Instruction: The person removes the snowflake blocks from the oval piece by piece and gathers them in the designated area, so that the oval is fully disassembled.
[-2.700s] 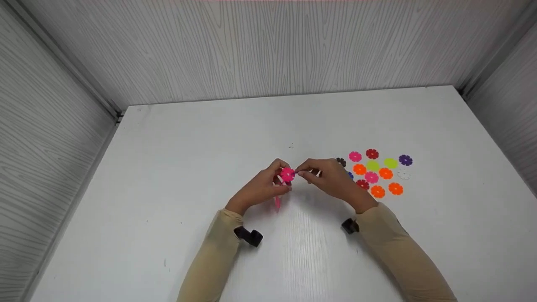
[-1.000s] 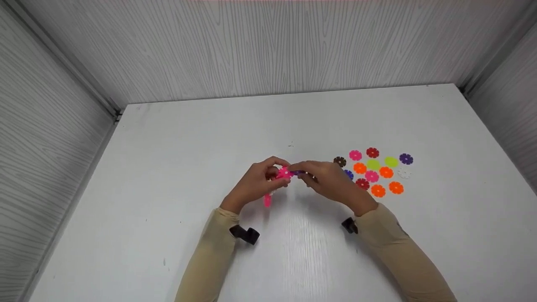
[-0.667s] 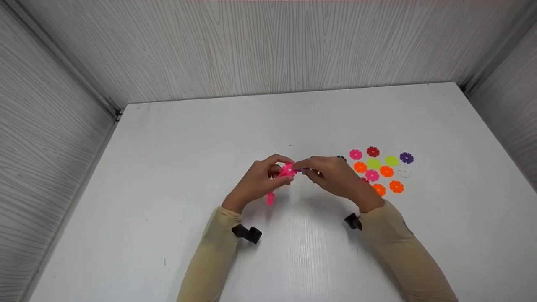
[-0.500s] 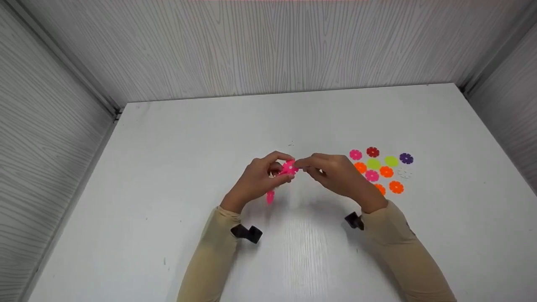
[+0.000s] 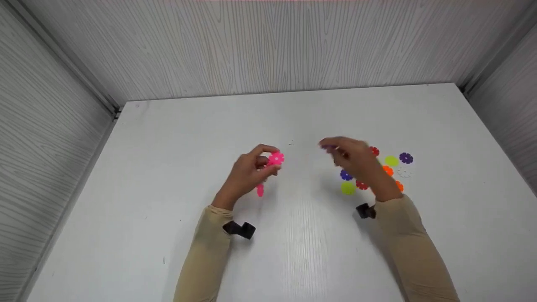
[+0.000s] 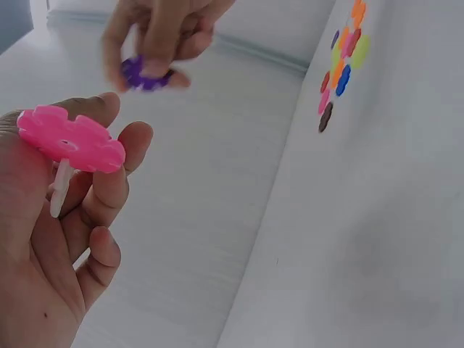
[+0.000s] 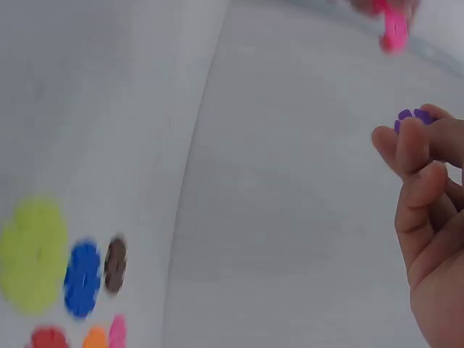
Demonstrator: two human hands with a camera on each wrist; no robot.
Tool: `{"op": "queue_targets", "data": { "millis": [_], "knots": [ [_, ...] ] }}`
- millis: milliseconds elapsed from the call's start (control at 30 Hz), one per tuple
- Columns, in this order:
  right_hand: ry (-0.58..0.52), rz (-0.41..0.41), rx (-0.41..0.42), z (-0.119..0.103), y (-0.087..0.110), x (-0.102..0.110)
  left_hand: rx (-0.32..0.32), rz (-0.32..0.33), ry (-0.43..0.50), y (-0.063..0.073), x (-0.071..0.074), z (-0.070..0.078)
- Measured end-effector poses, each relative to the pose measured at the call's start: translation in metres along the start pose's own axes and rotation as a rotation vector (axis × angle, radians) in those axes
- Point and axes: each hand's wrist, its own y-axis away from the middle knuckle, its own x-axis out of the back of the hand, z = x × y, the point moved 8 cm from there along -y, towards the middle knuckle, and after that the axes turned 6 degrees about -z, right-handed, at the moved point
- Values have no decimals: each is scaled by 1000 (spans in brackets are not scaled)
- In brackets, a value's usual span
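My left hand holds a pink flower-shaped interlocking disc between thumb and fingers, raised off the table. A white piece joins it from beneath in the left wrist view, and a second pink disc hangs lower. To the right, apart from these, my right hand pinches a purple notched disc between thumb and fingertips. Only part of that purple disc shows in the right wrist view, behind the fingers.
Loose flower discs lie flat on the white table beneath and beyond my right hand: among them a blue, a yellow-green, a purple and a white one. Pale panels wall the back and sides.
The right hand has pulled away to the right and up from the pink disc, with the purple disc in its fingers. The left hand has shifted slightly left and up with the joined discs.
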Motion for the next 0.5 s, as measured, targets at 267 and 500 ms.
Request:
{"op": "queue_targets", "data": {
  "millis": [267, 500],
  "knots": [
    [-54, 162, -434, 87, 45, 59, 141, 175, 221, 14, 45, -30],
    [-66, 94, -490, 96, 48, 52, 156, 103, 195, 6, 31, -29]
  ]
}}
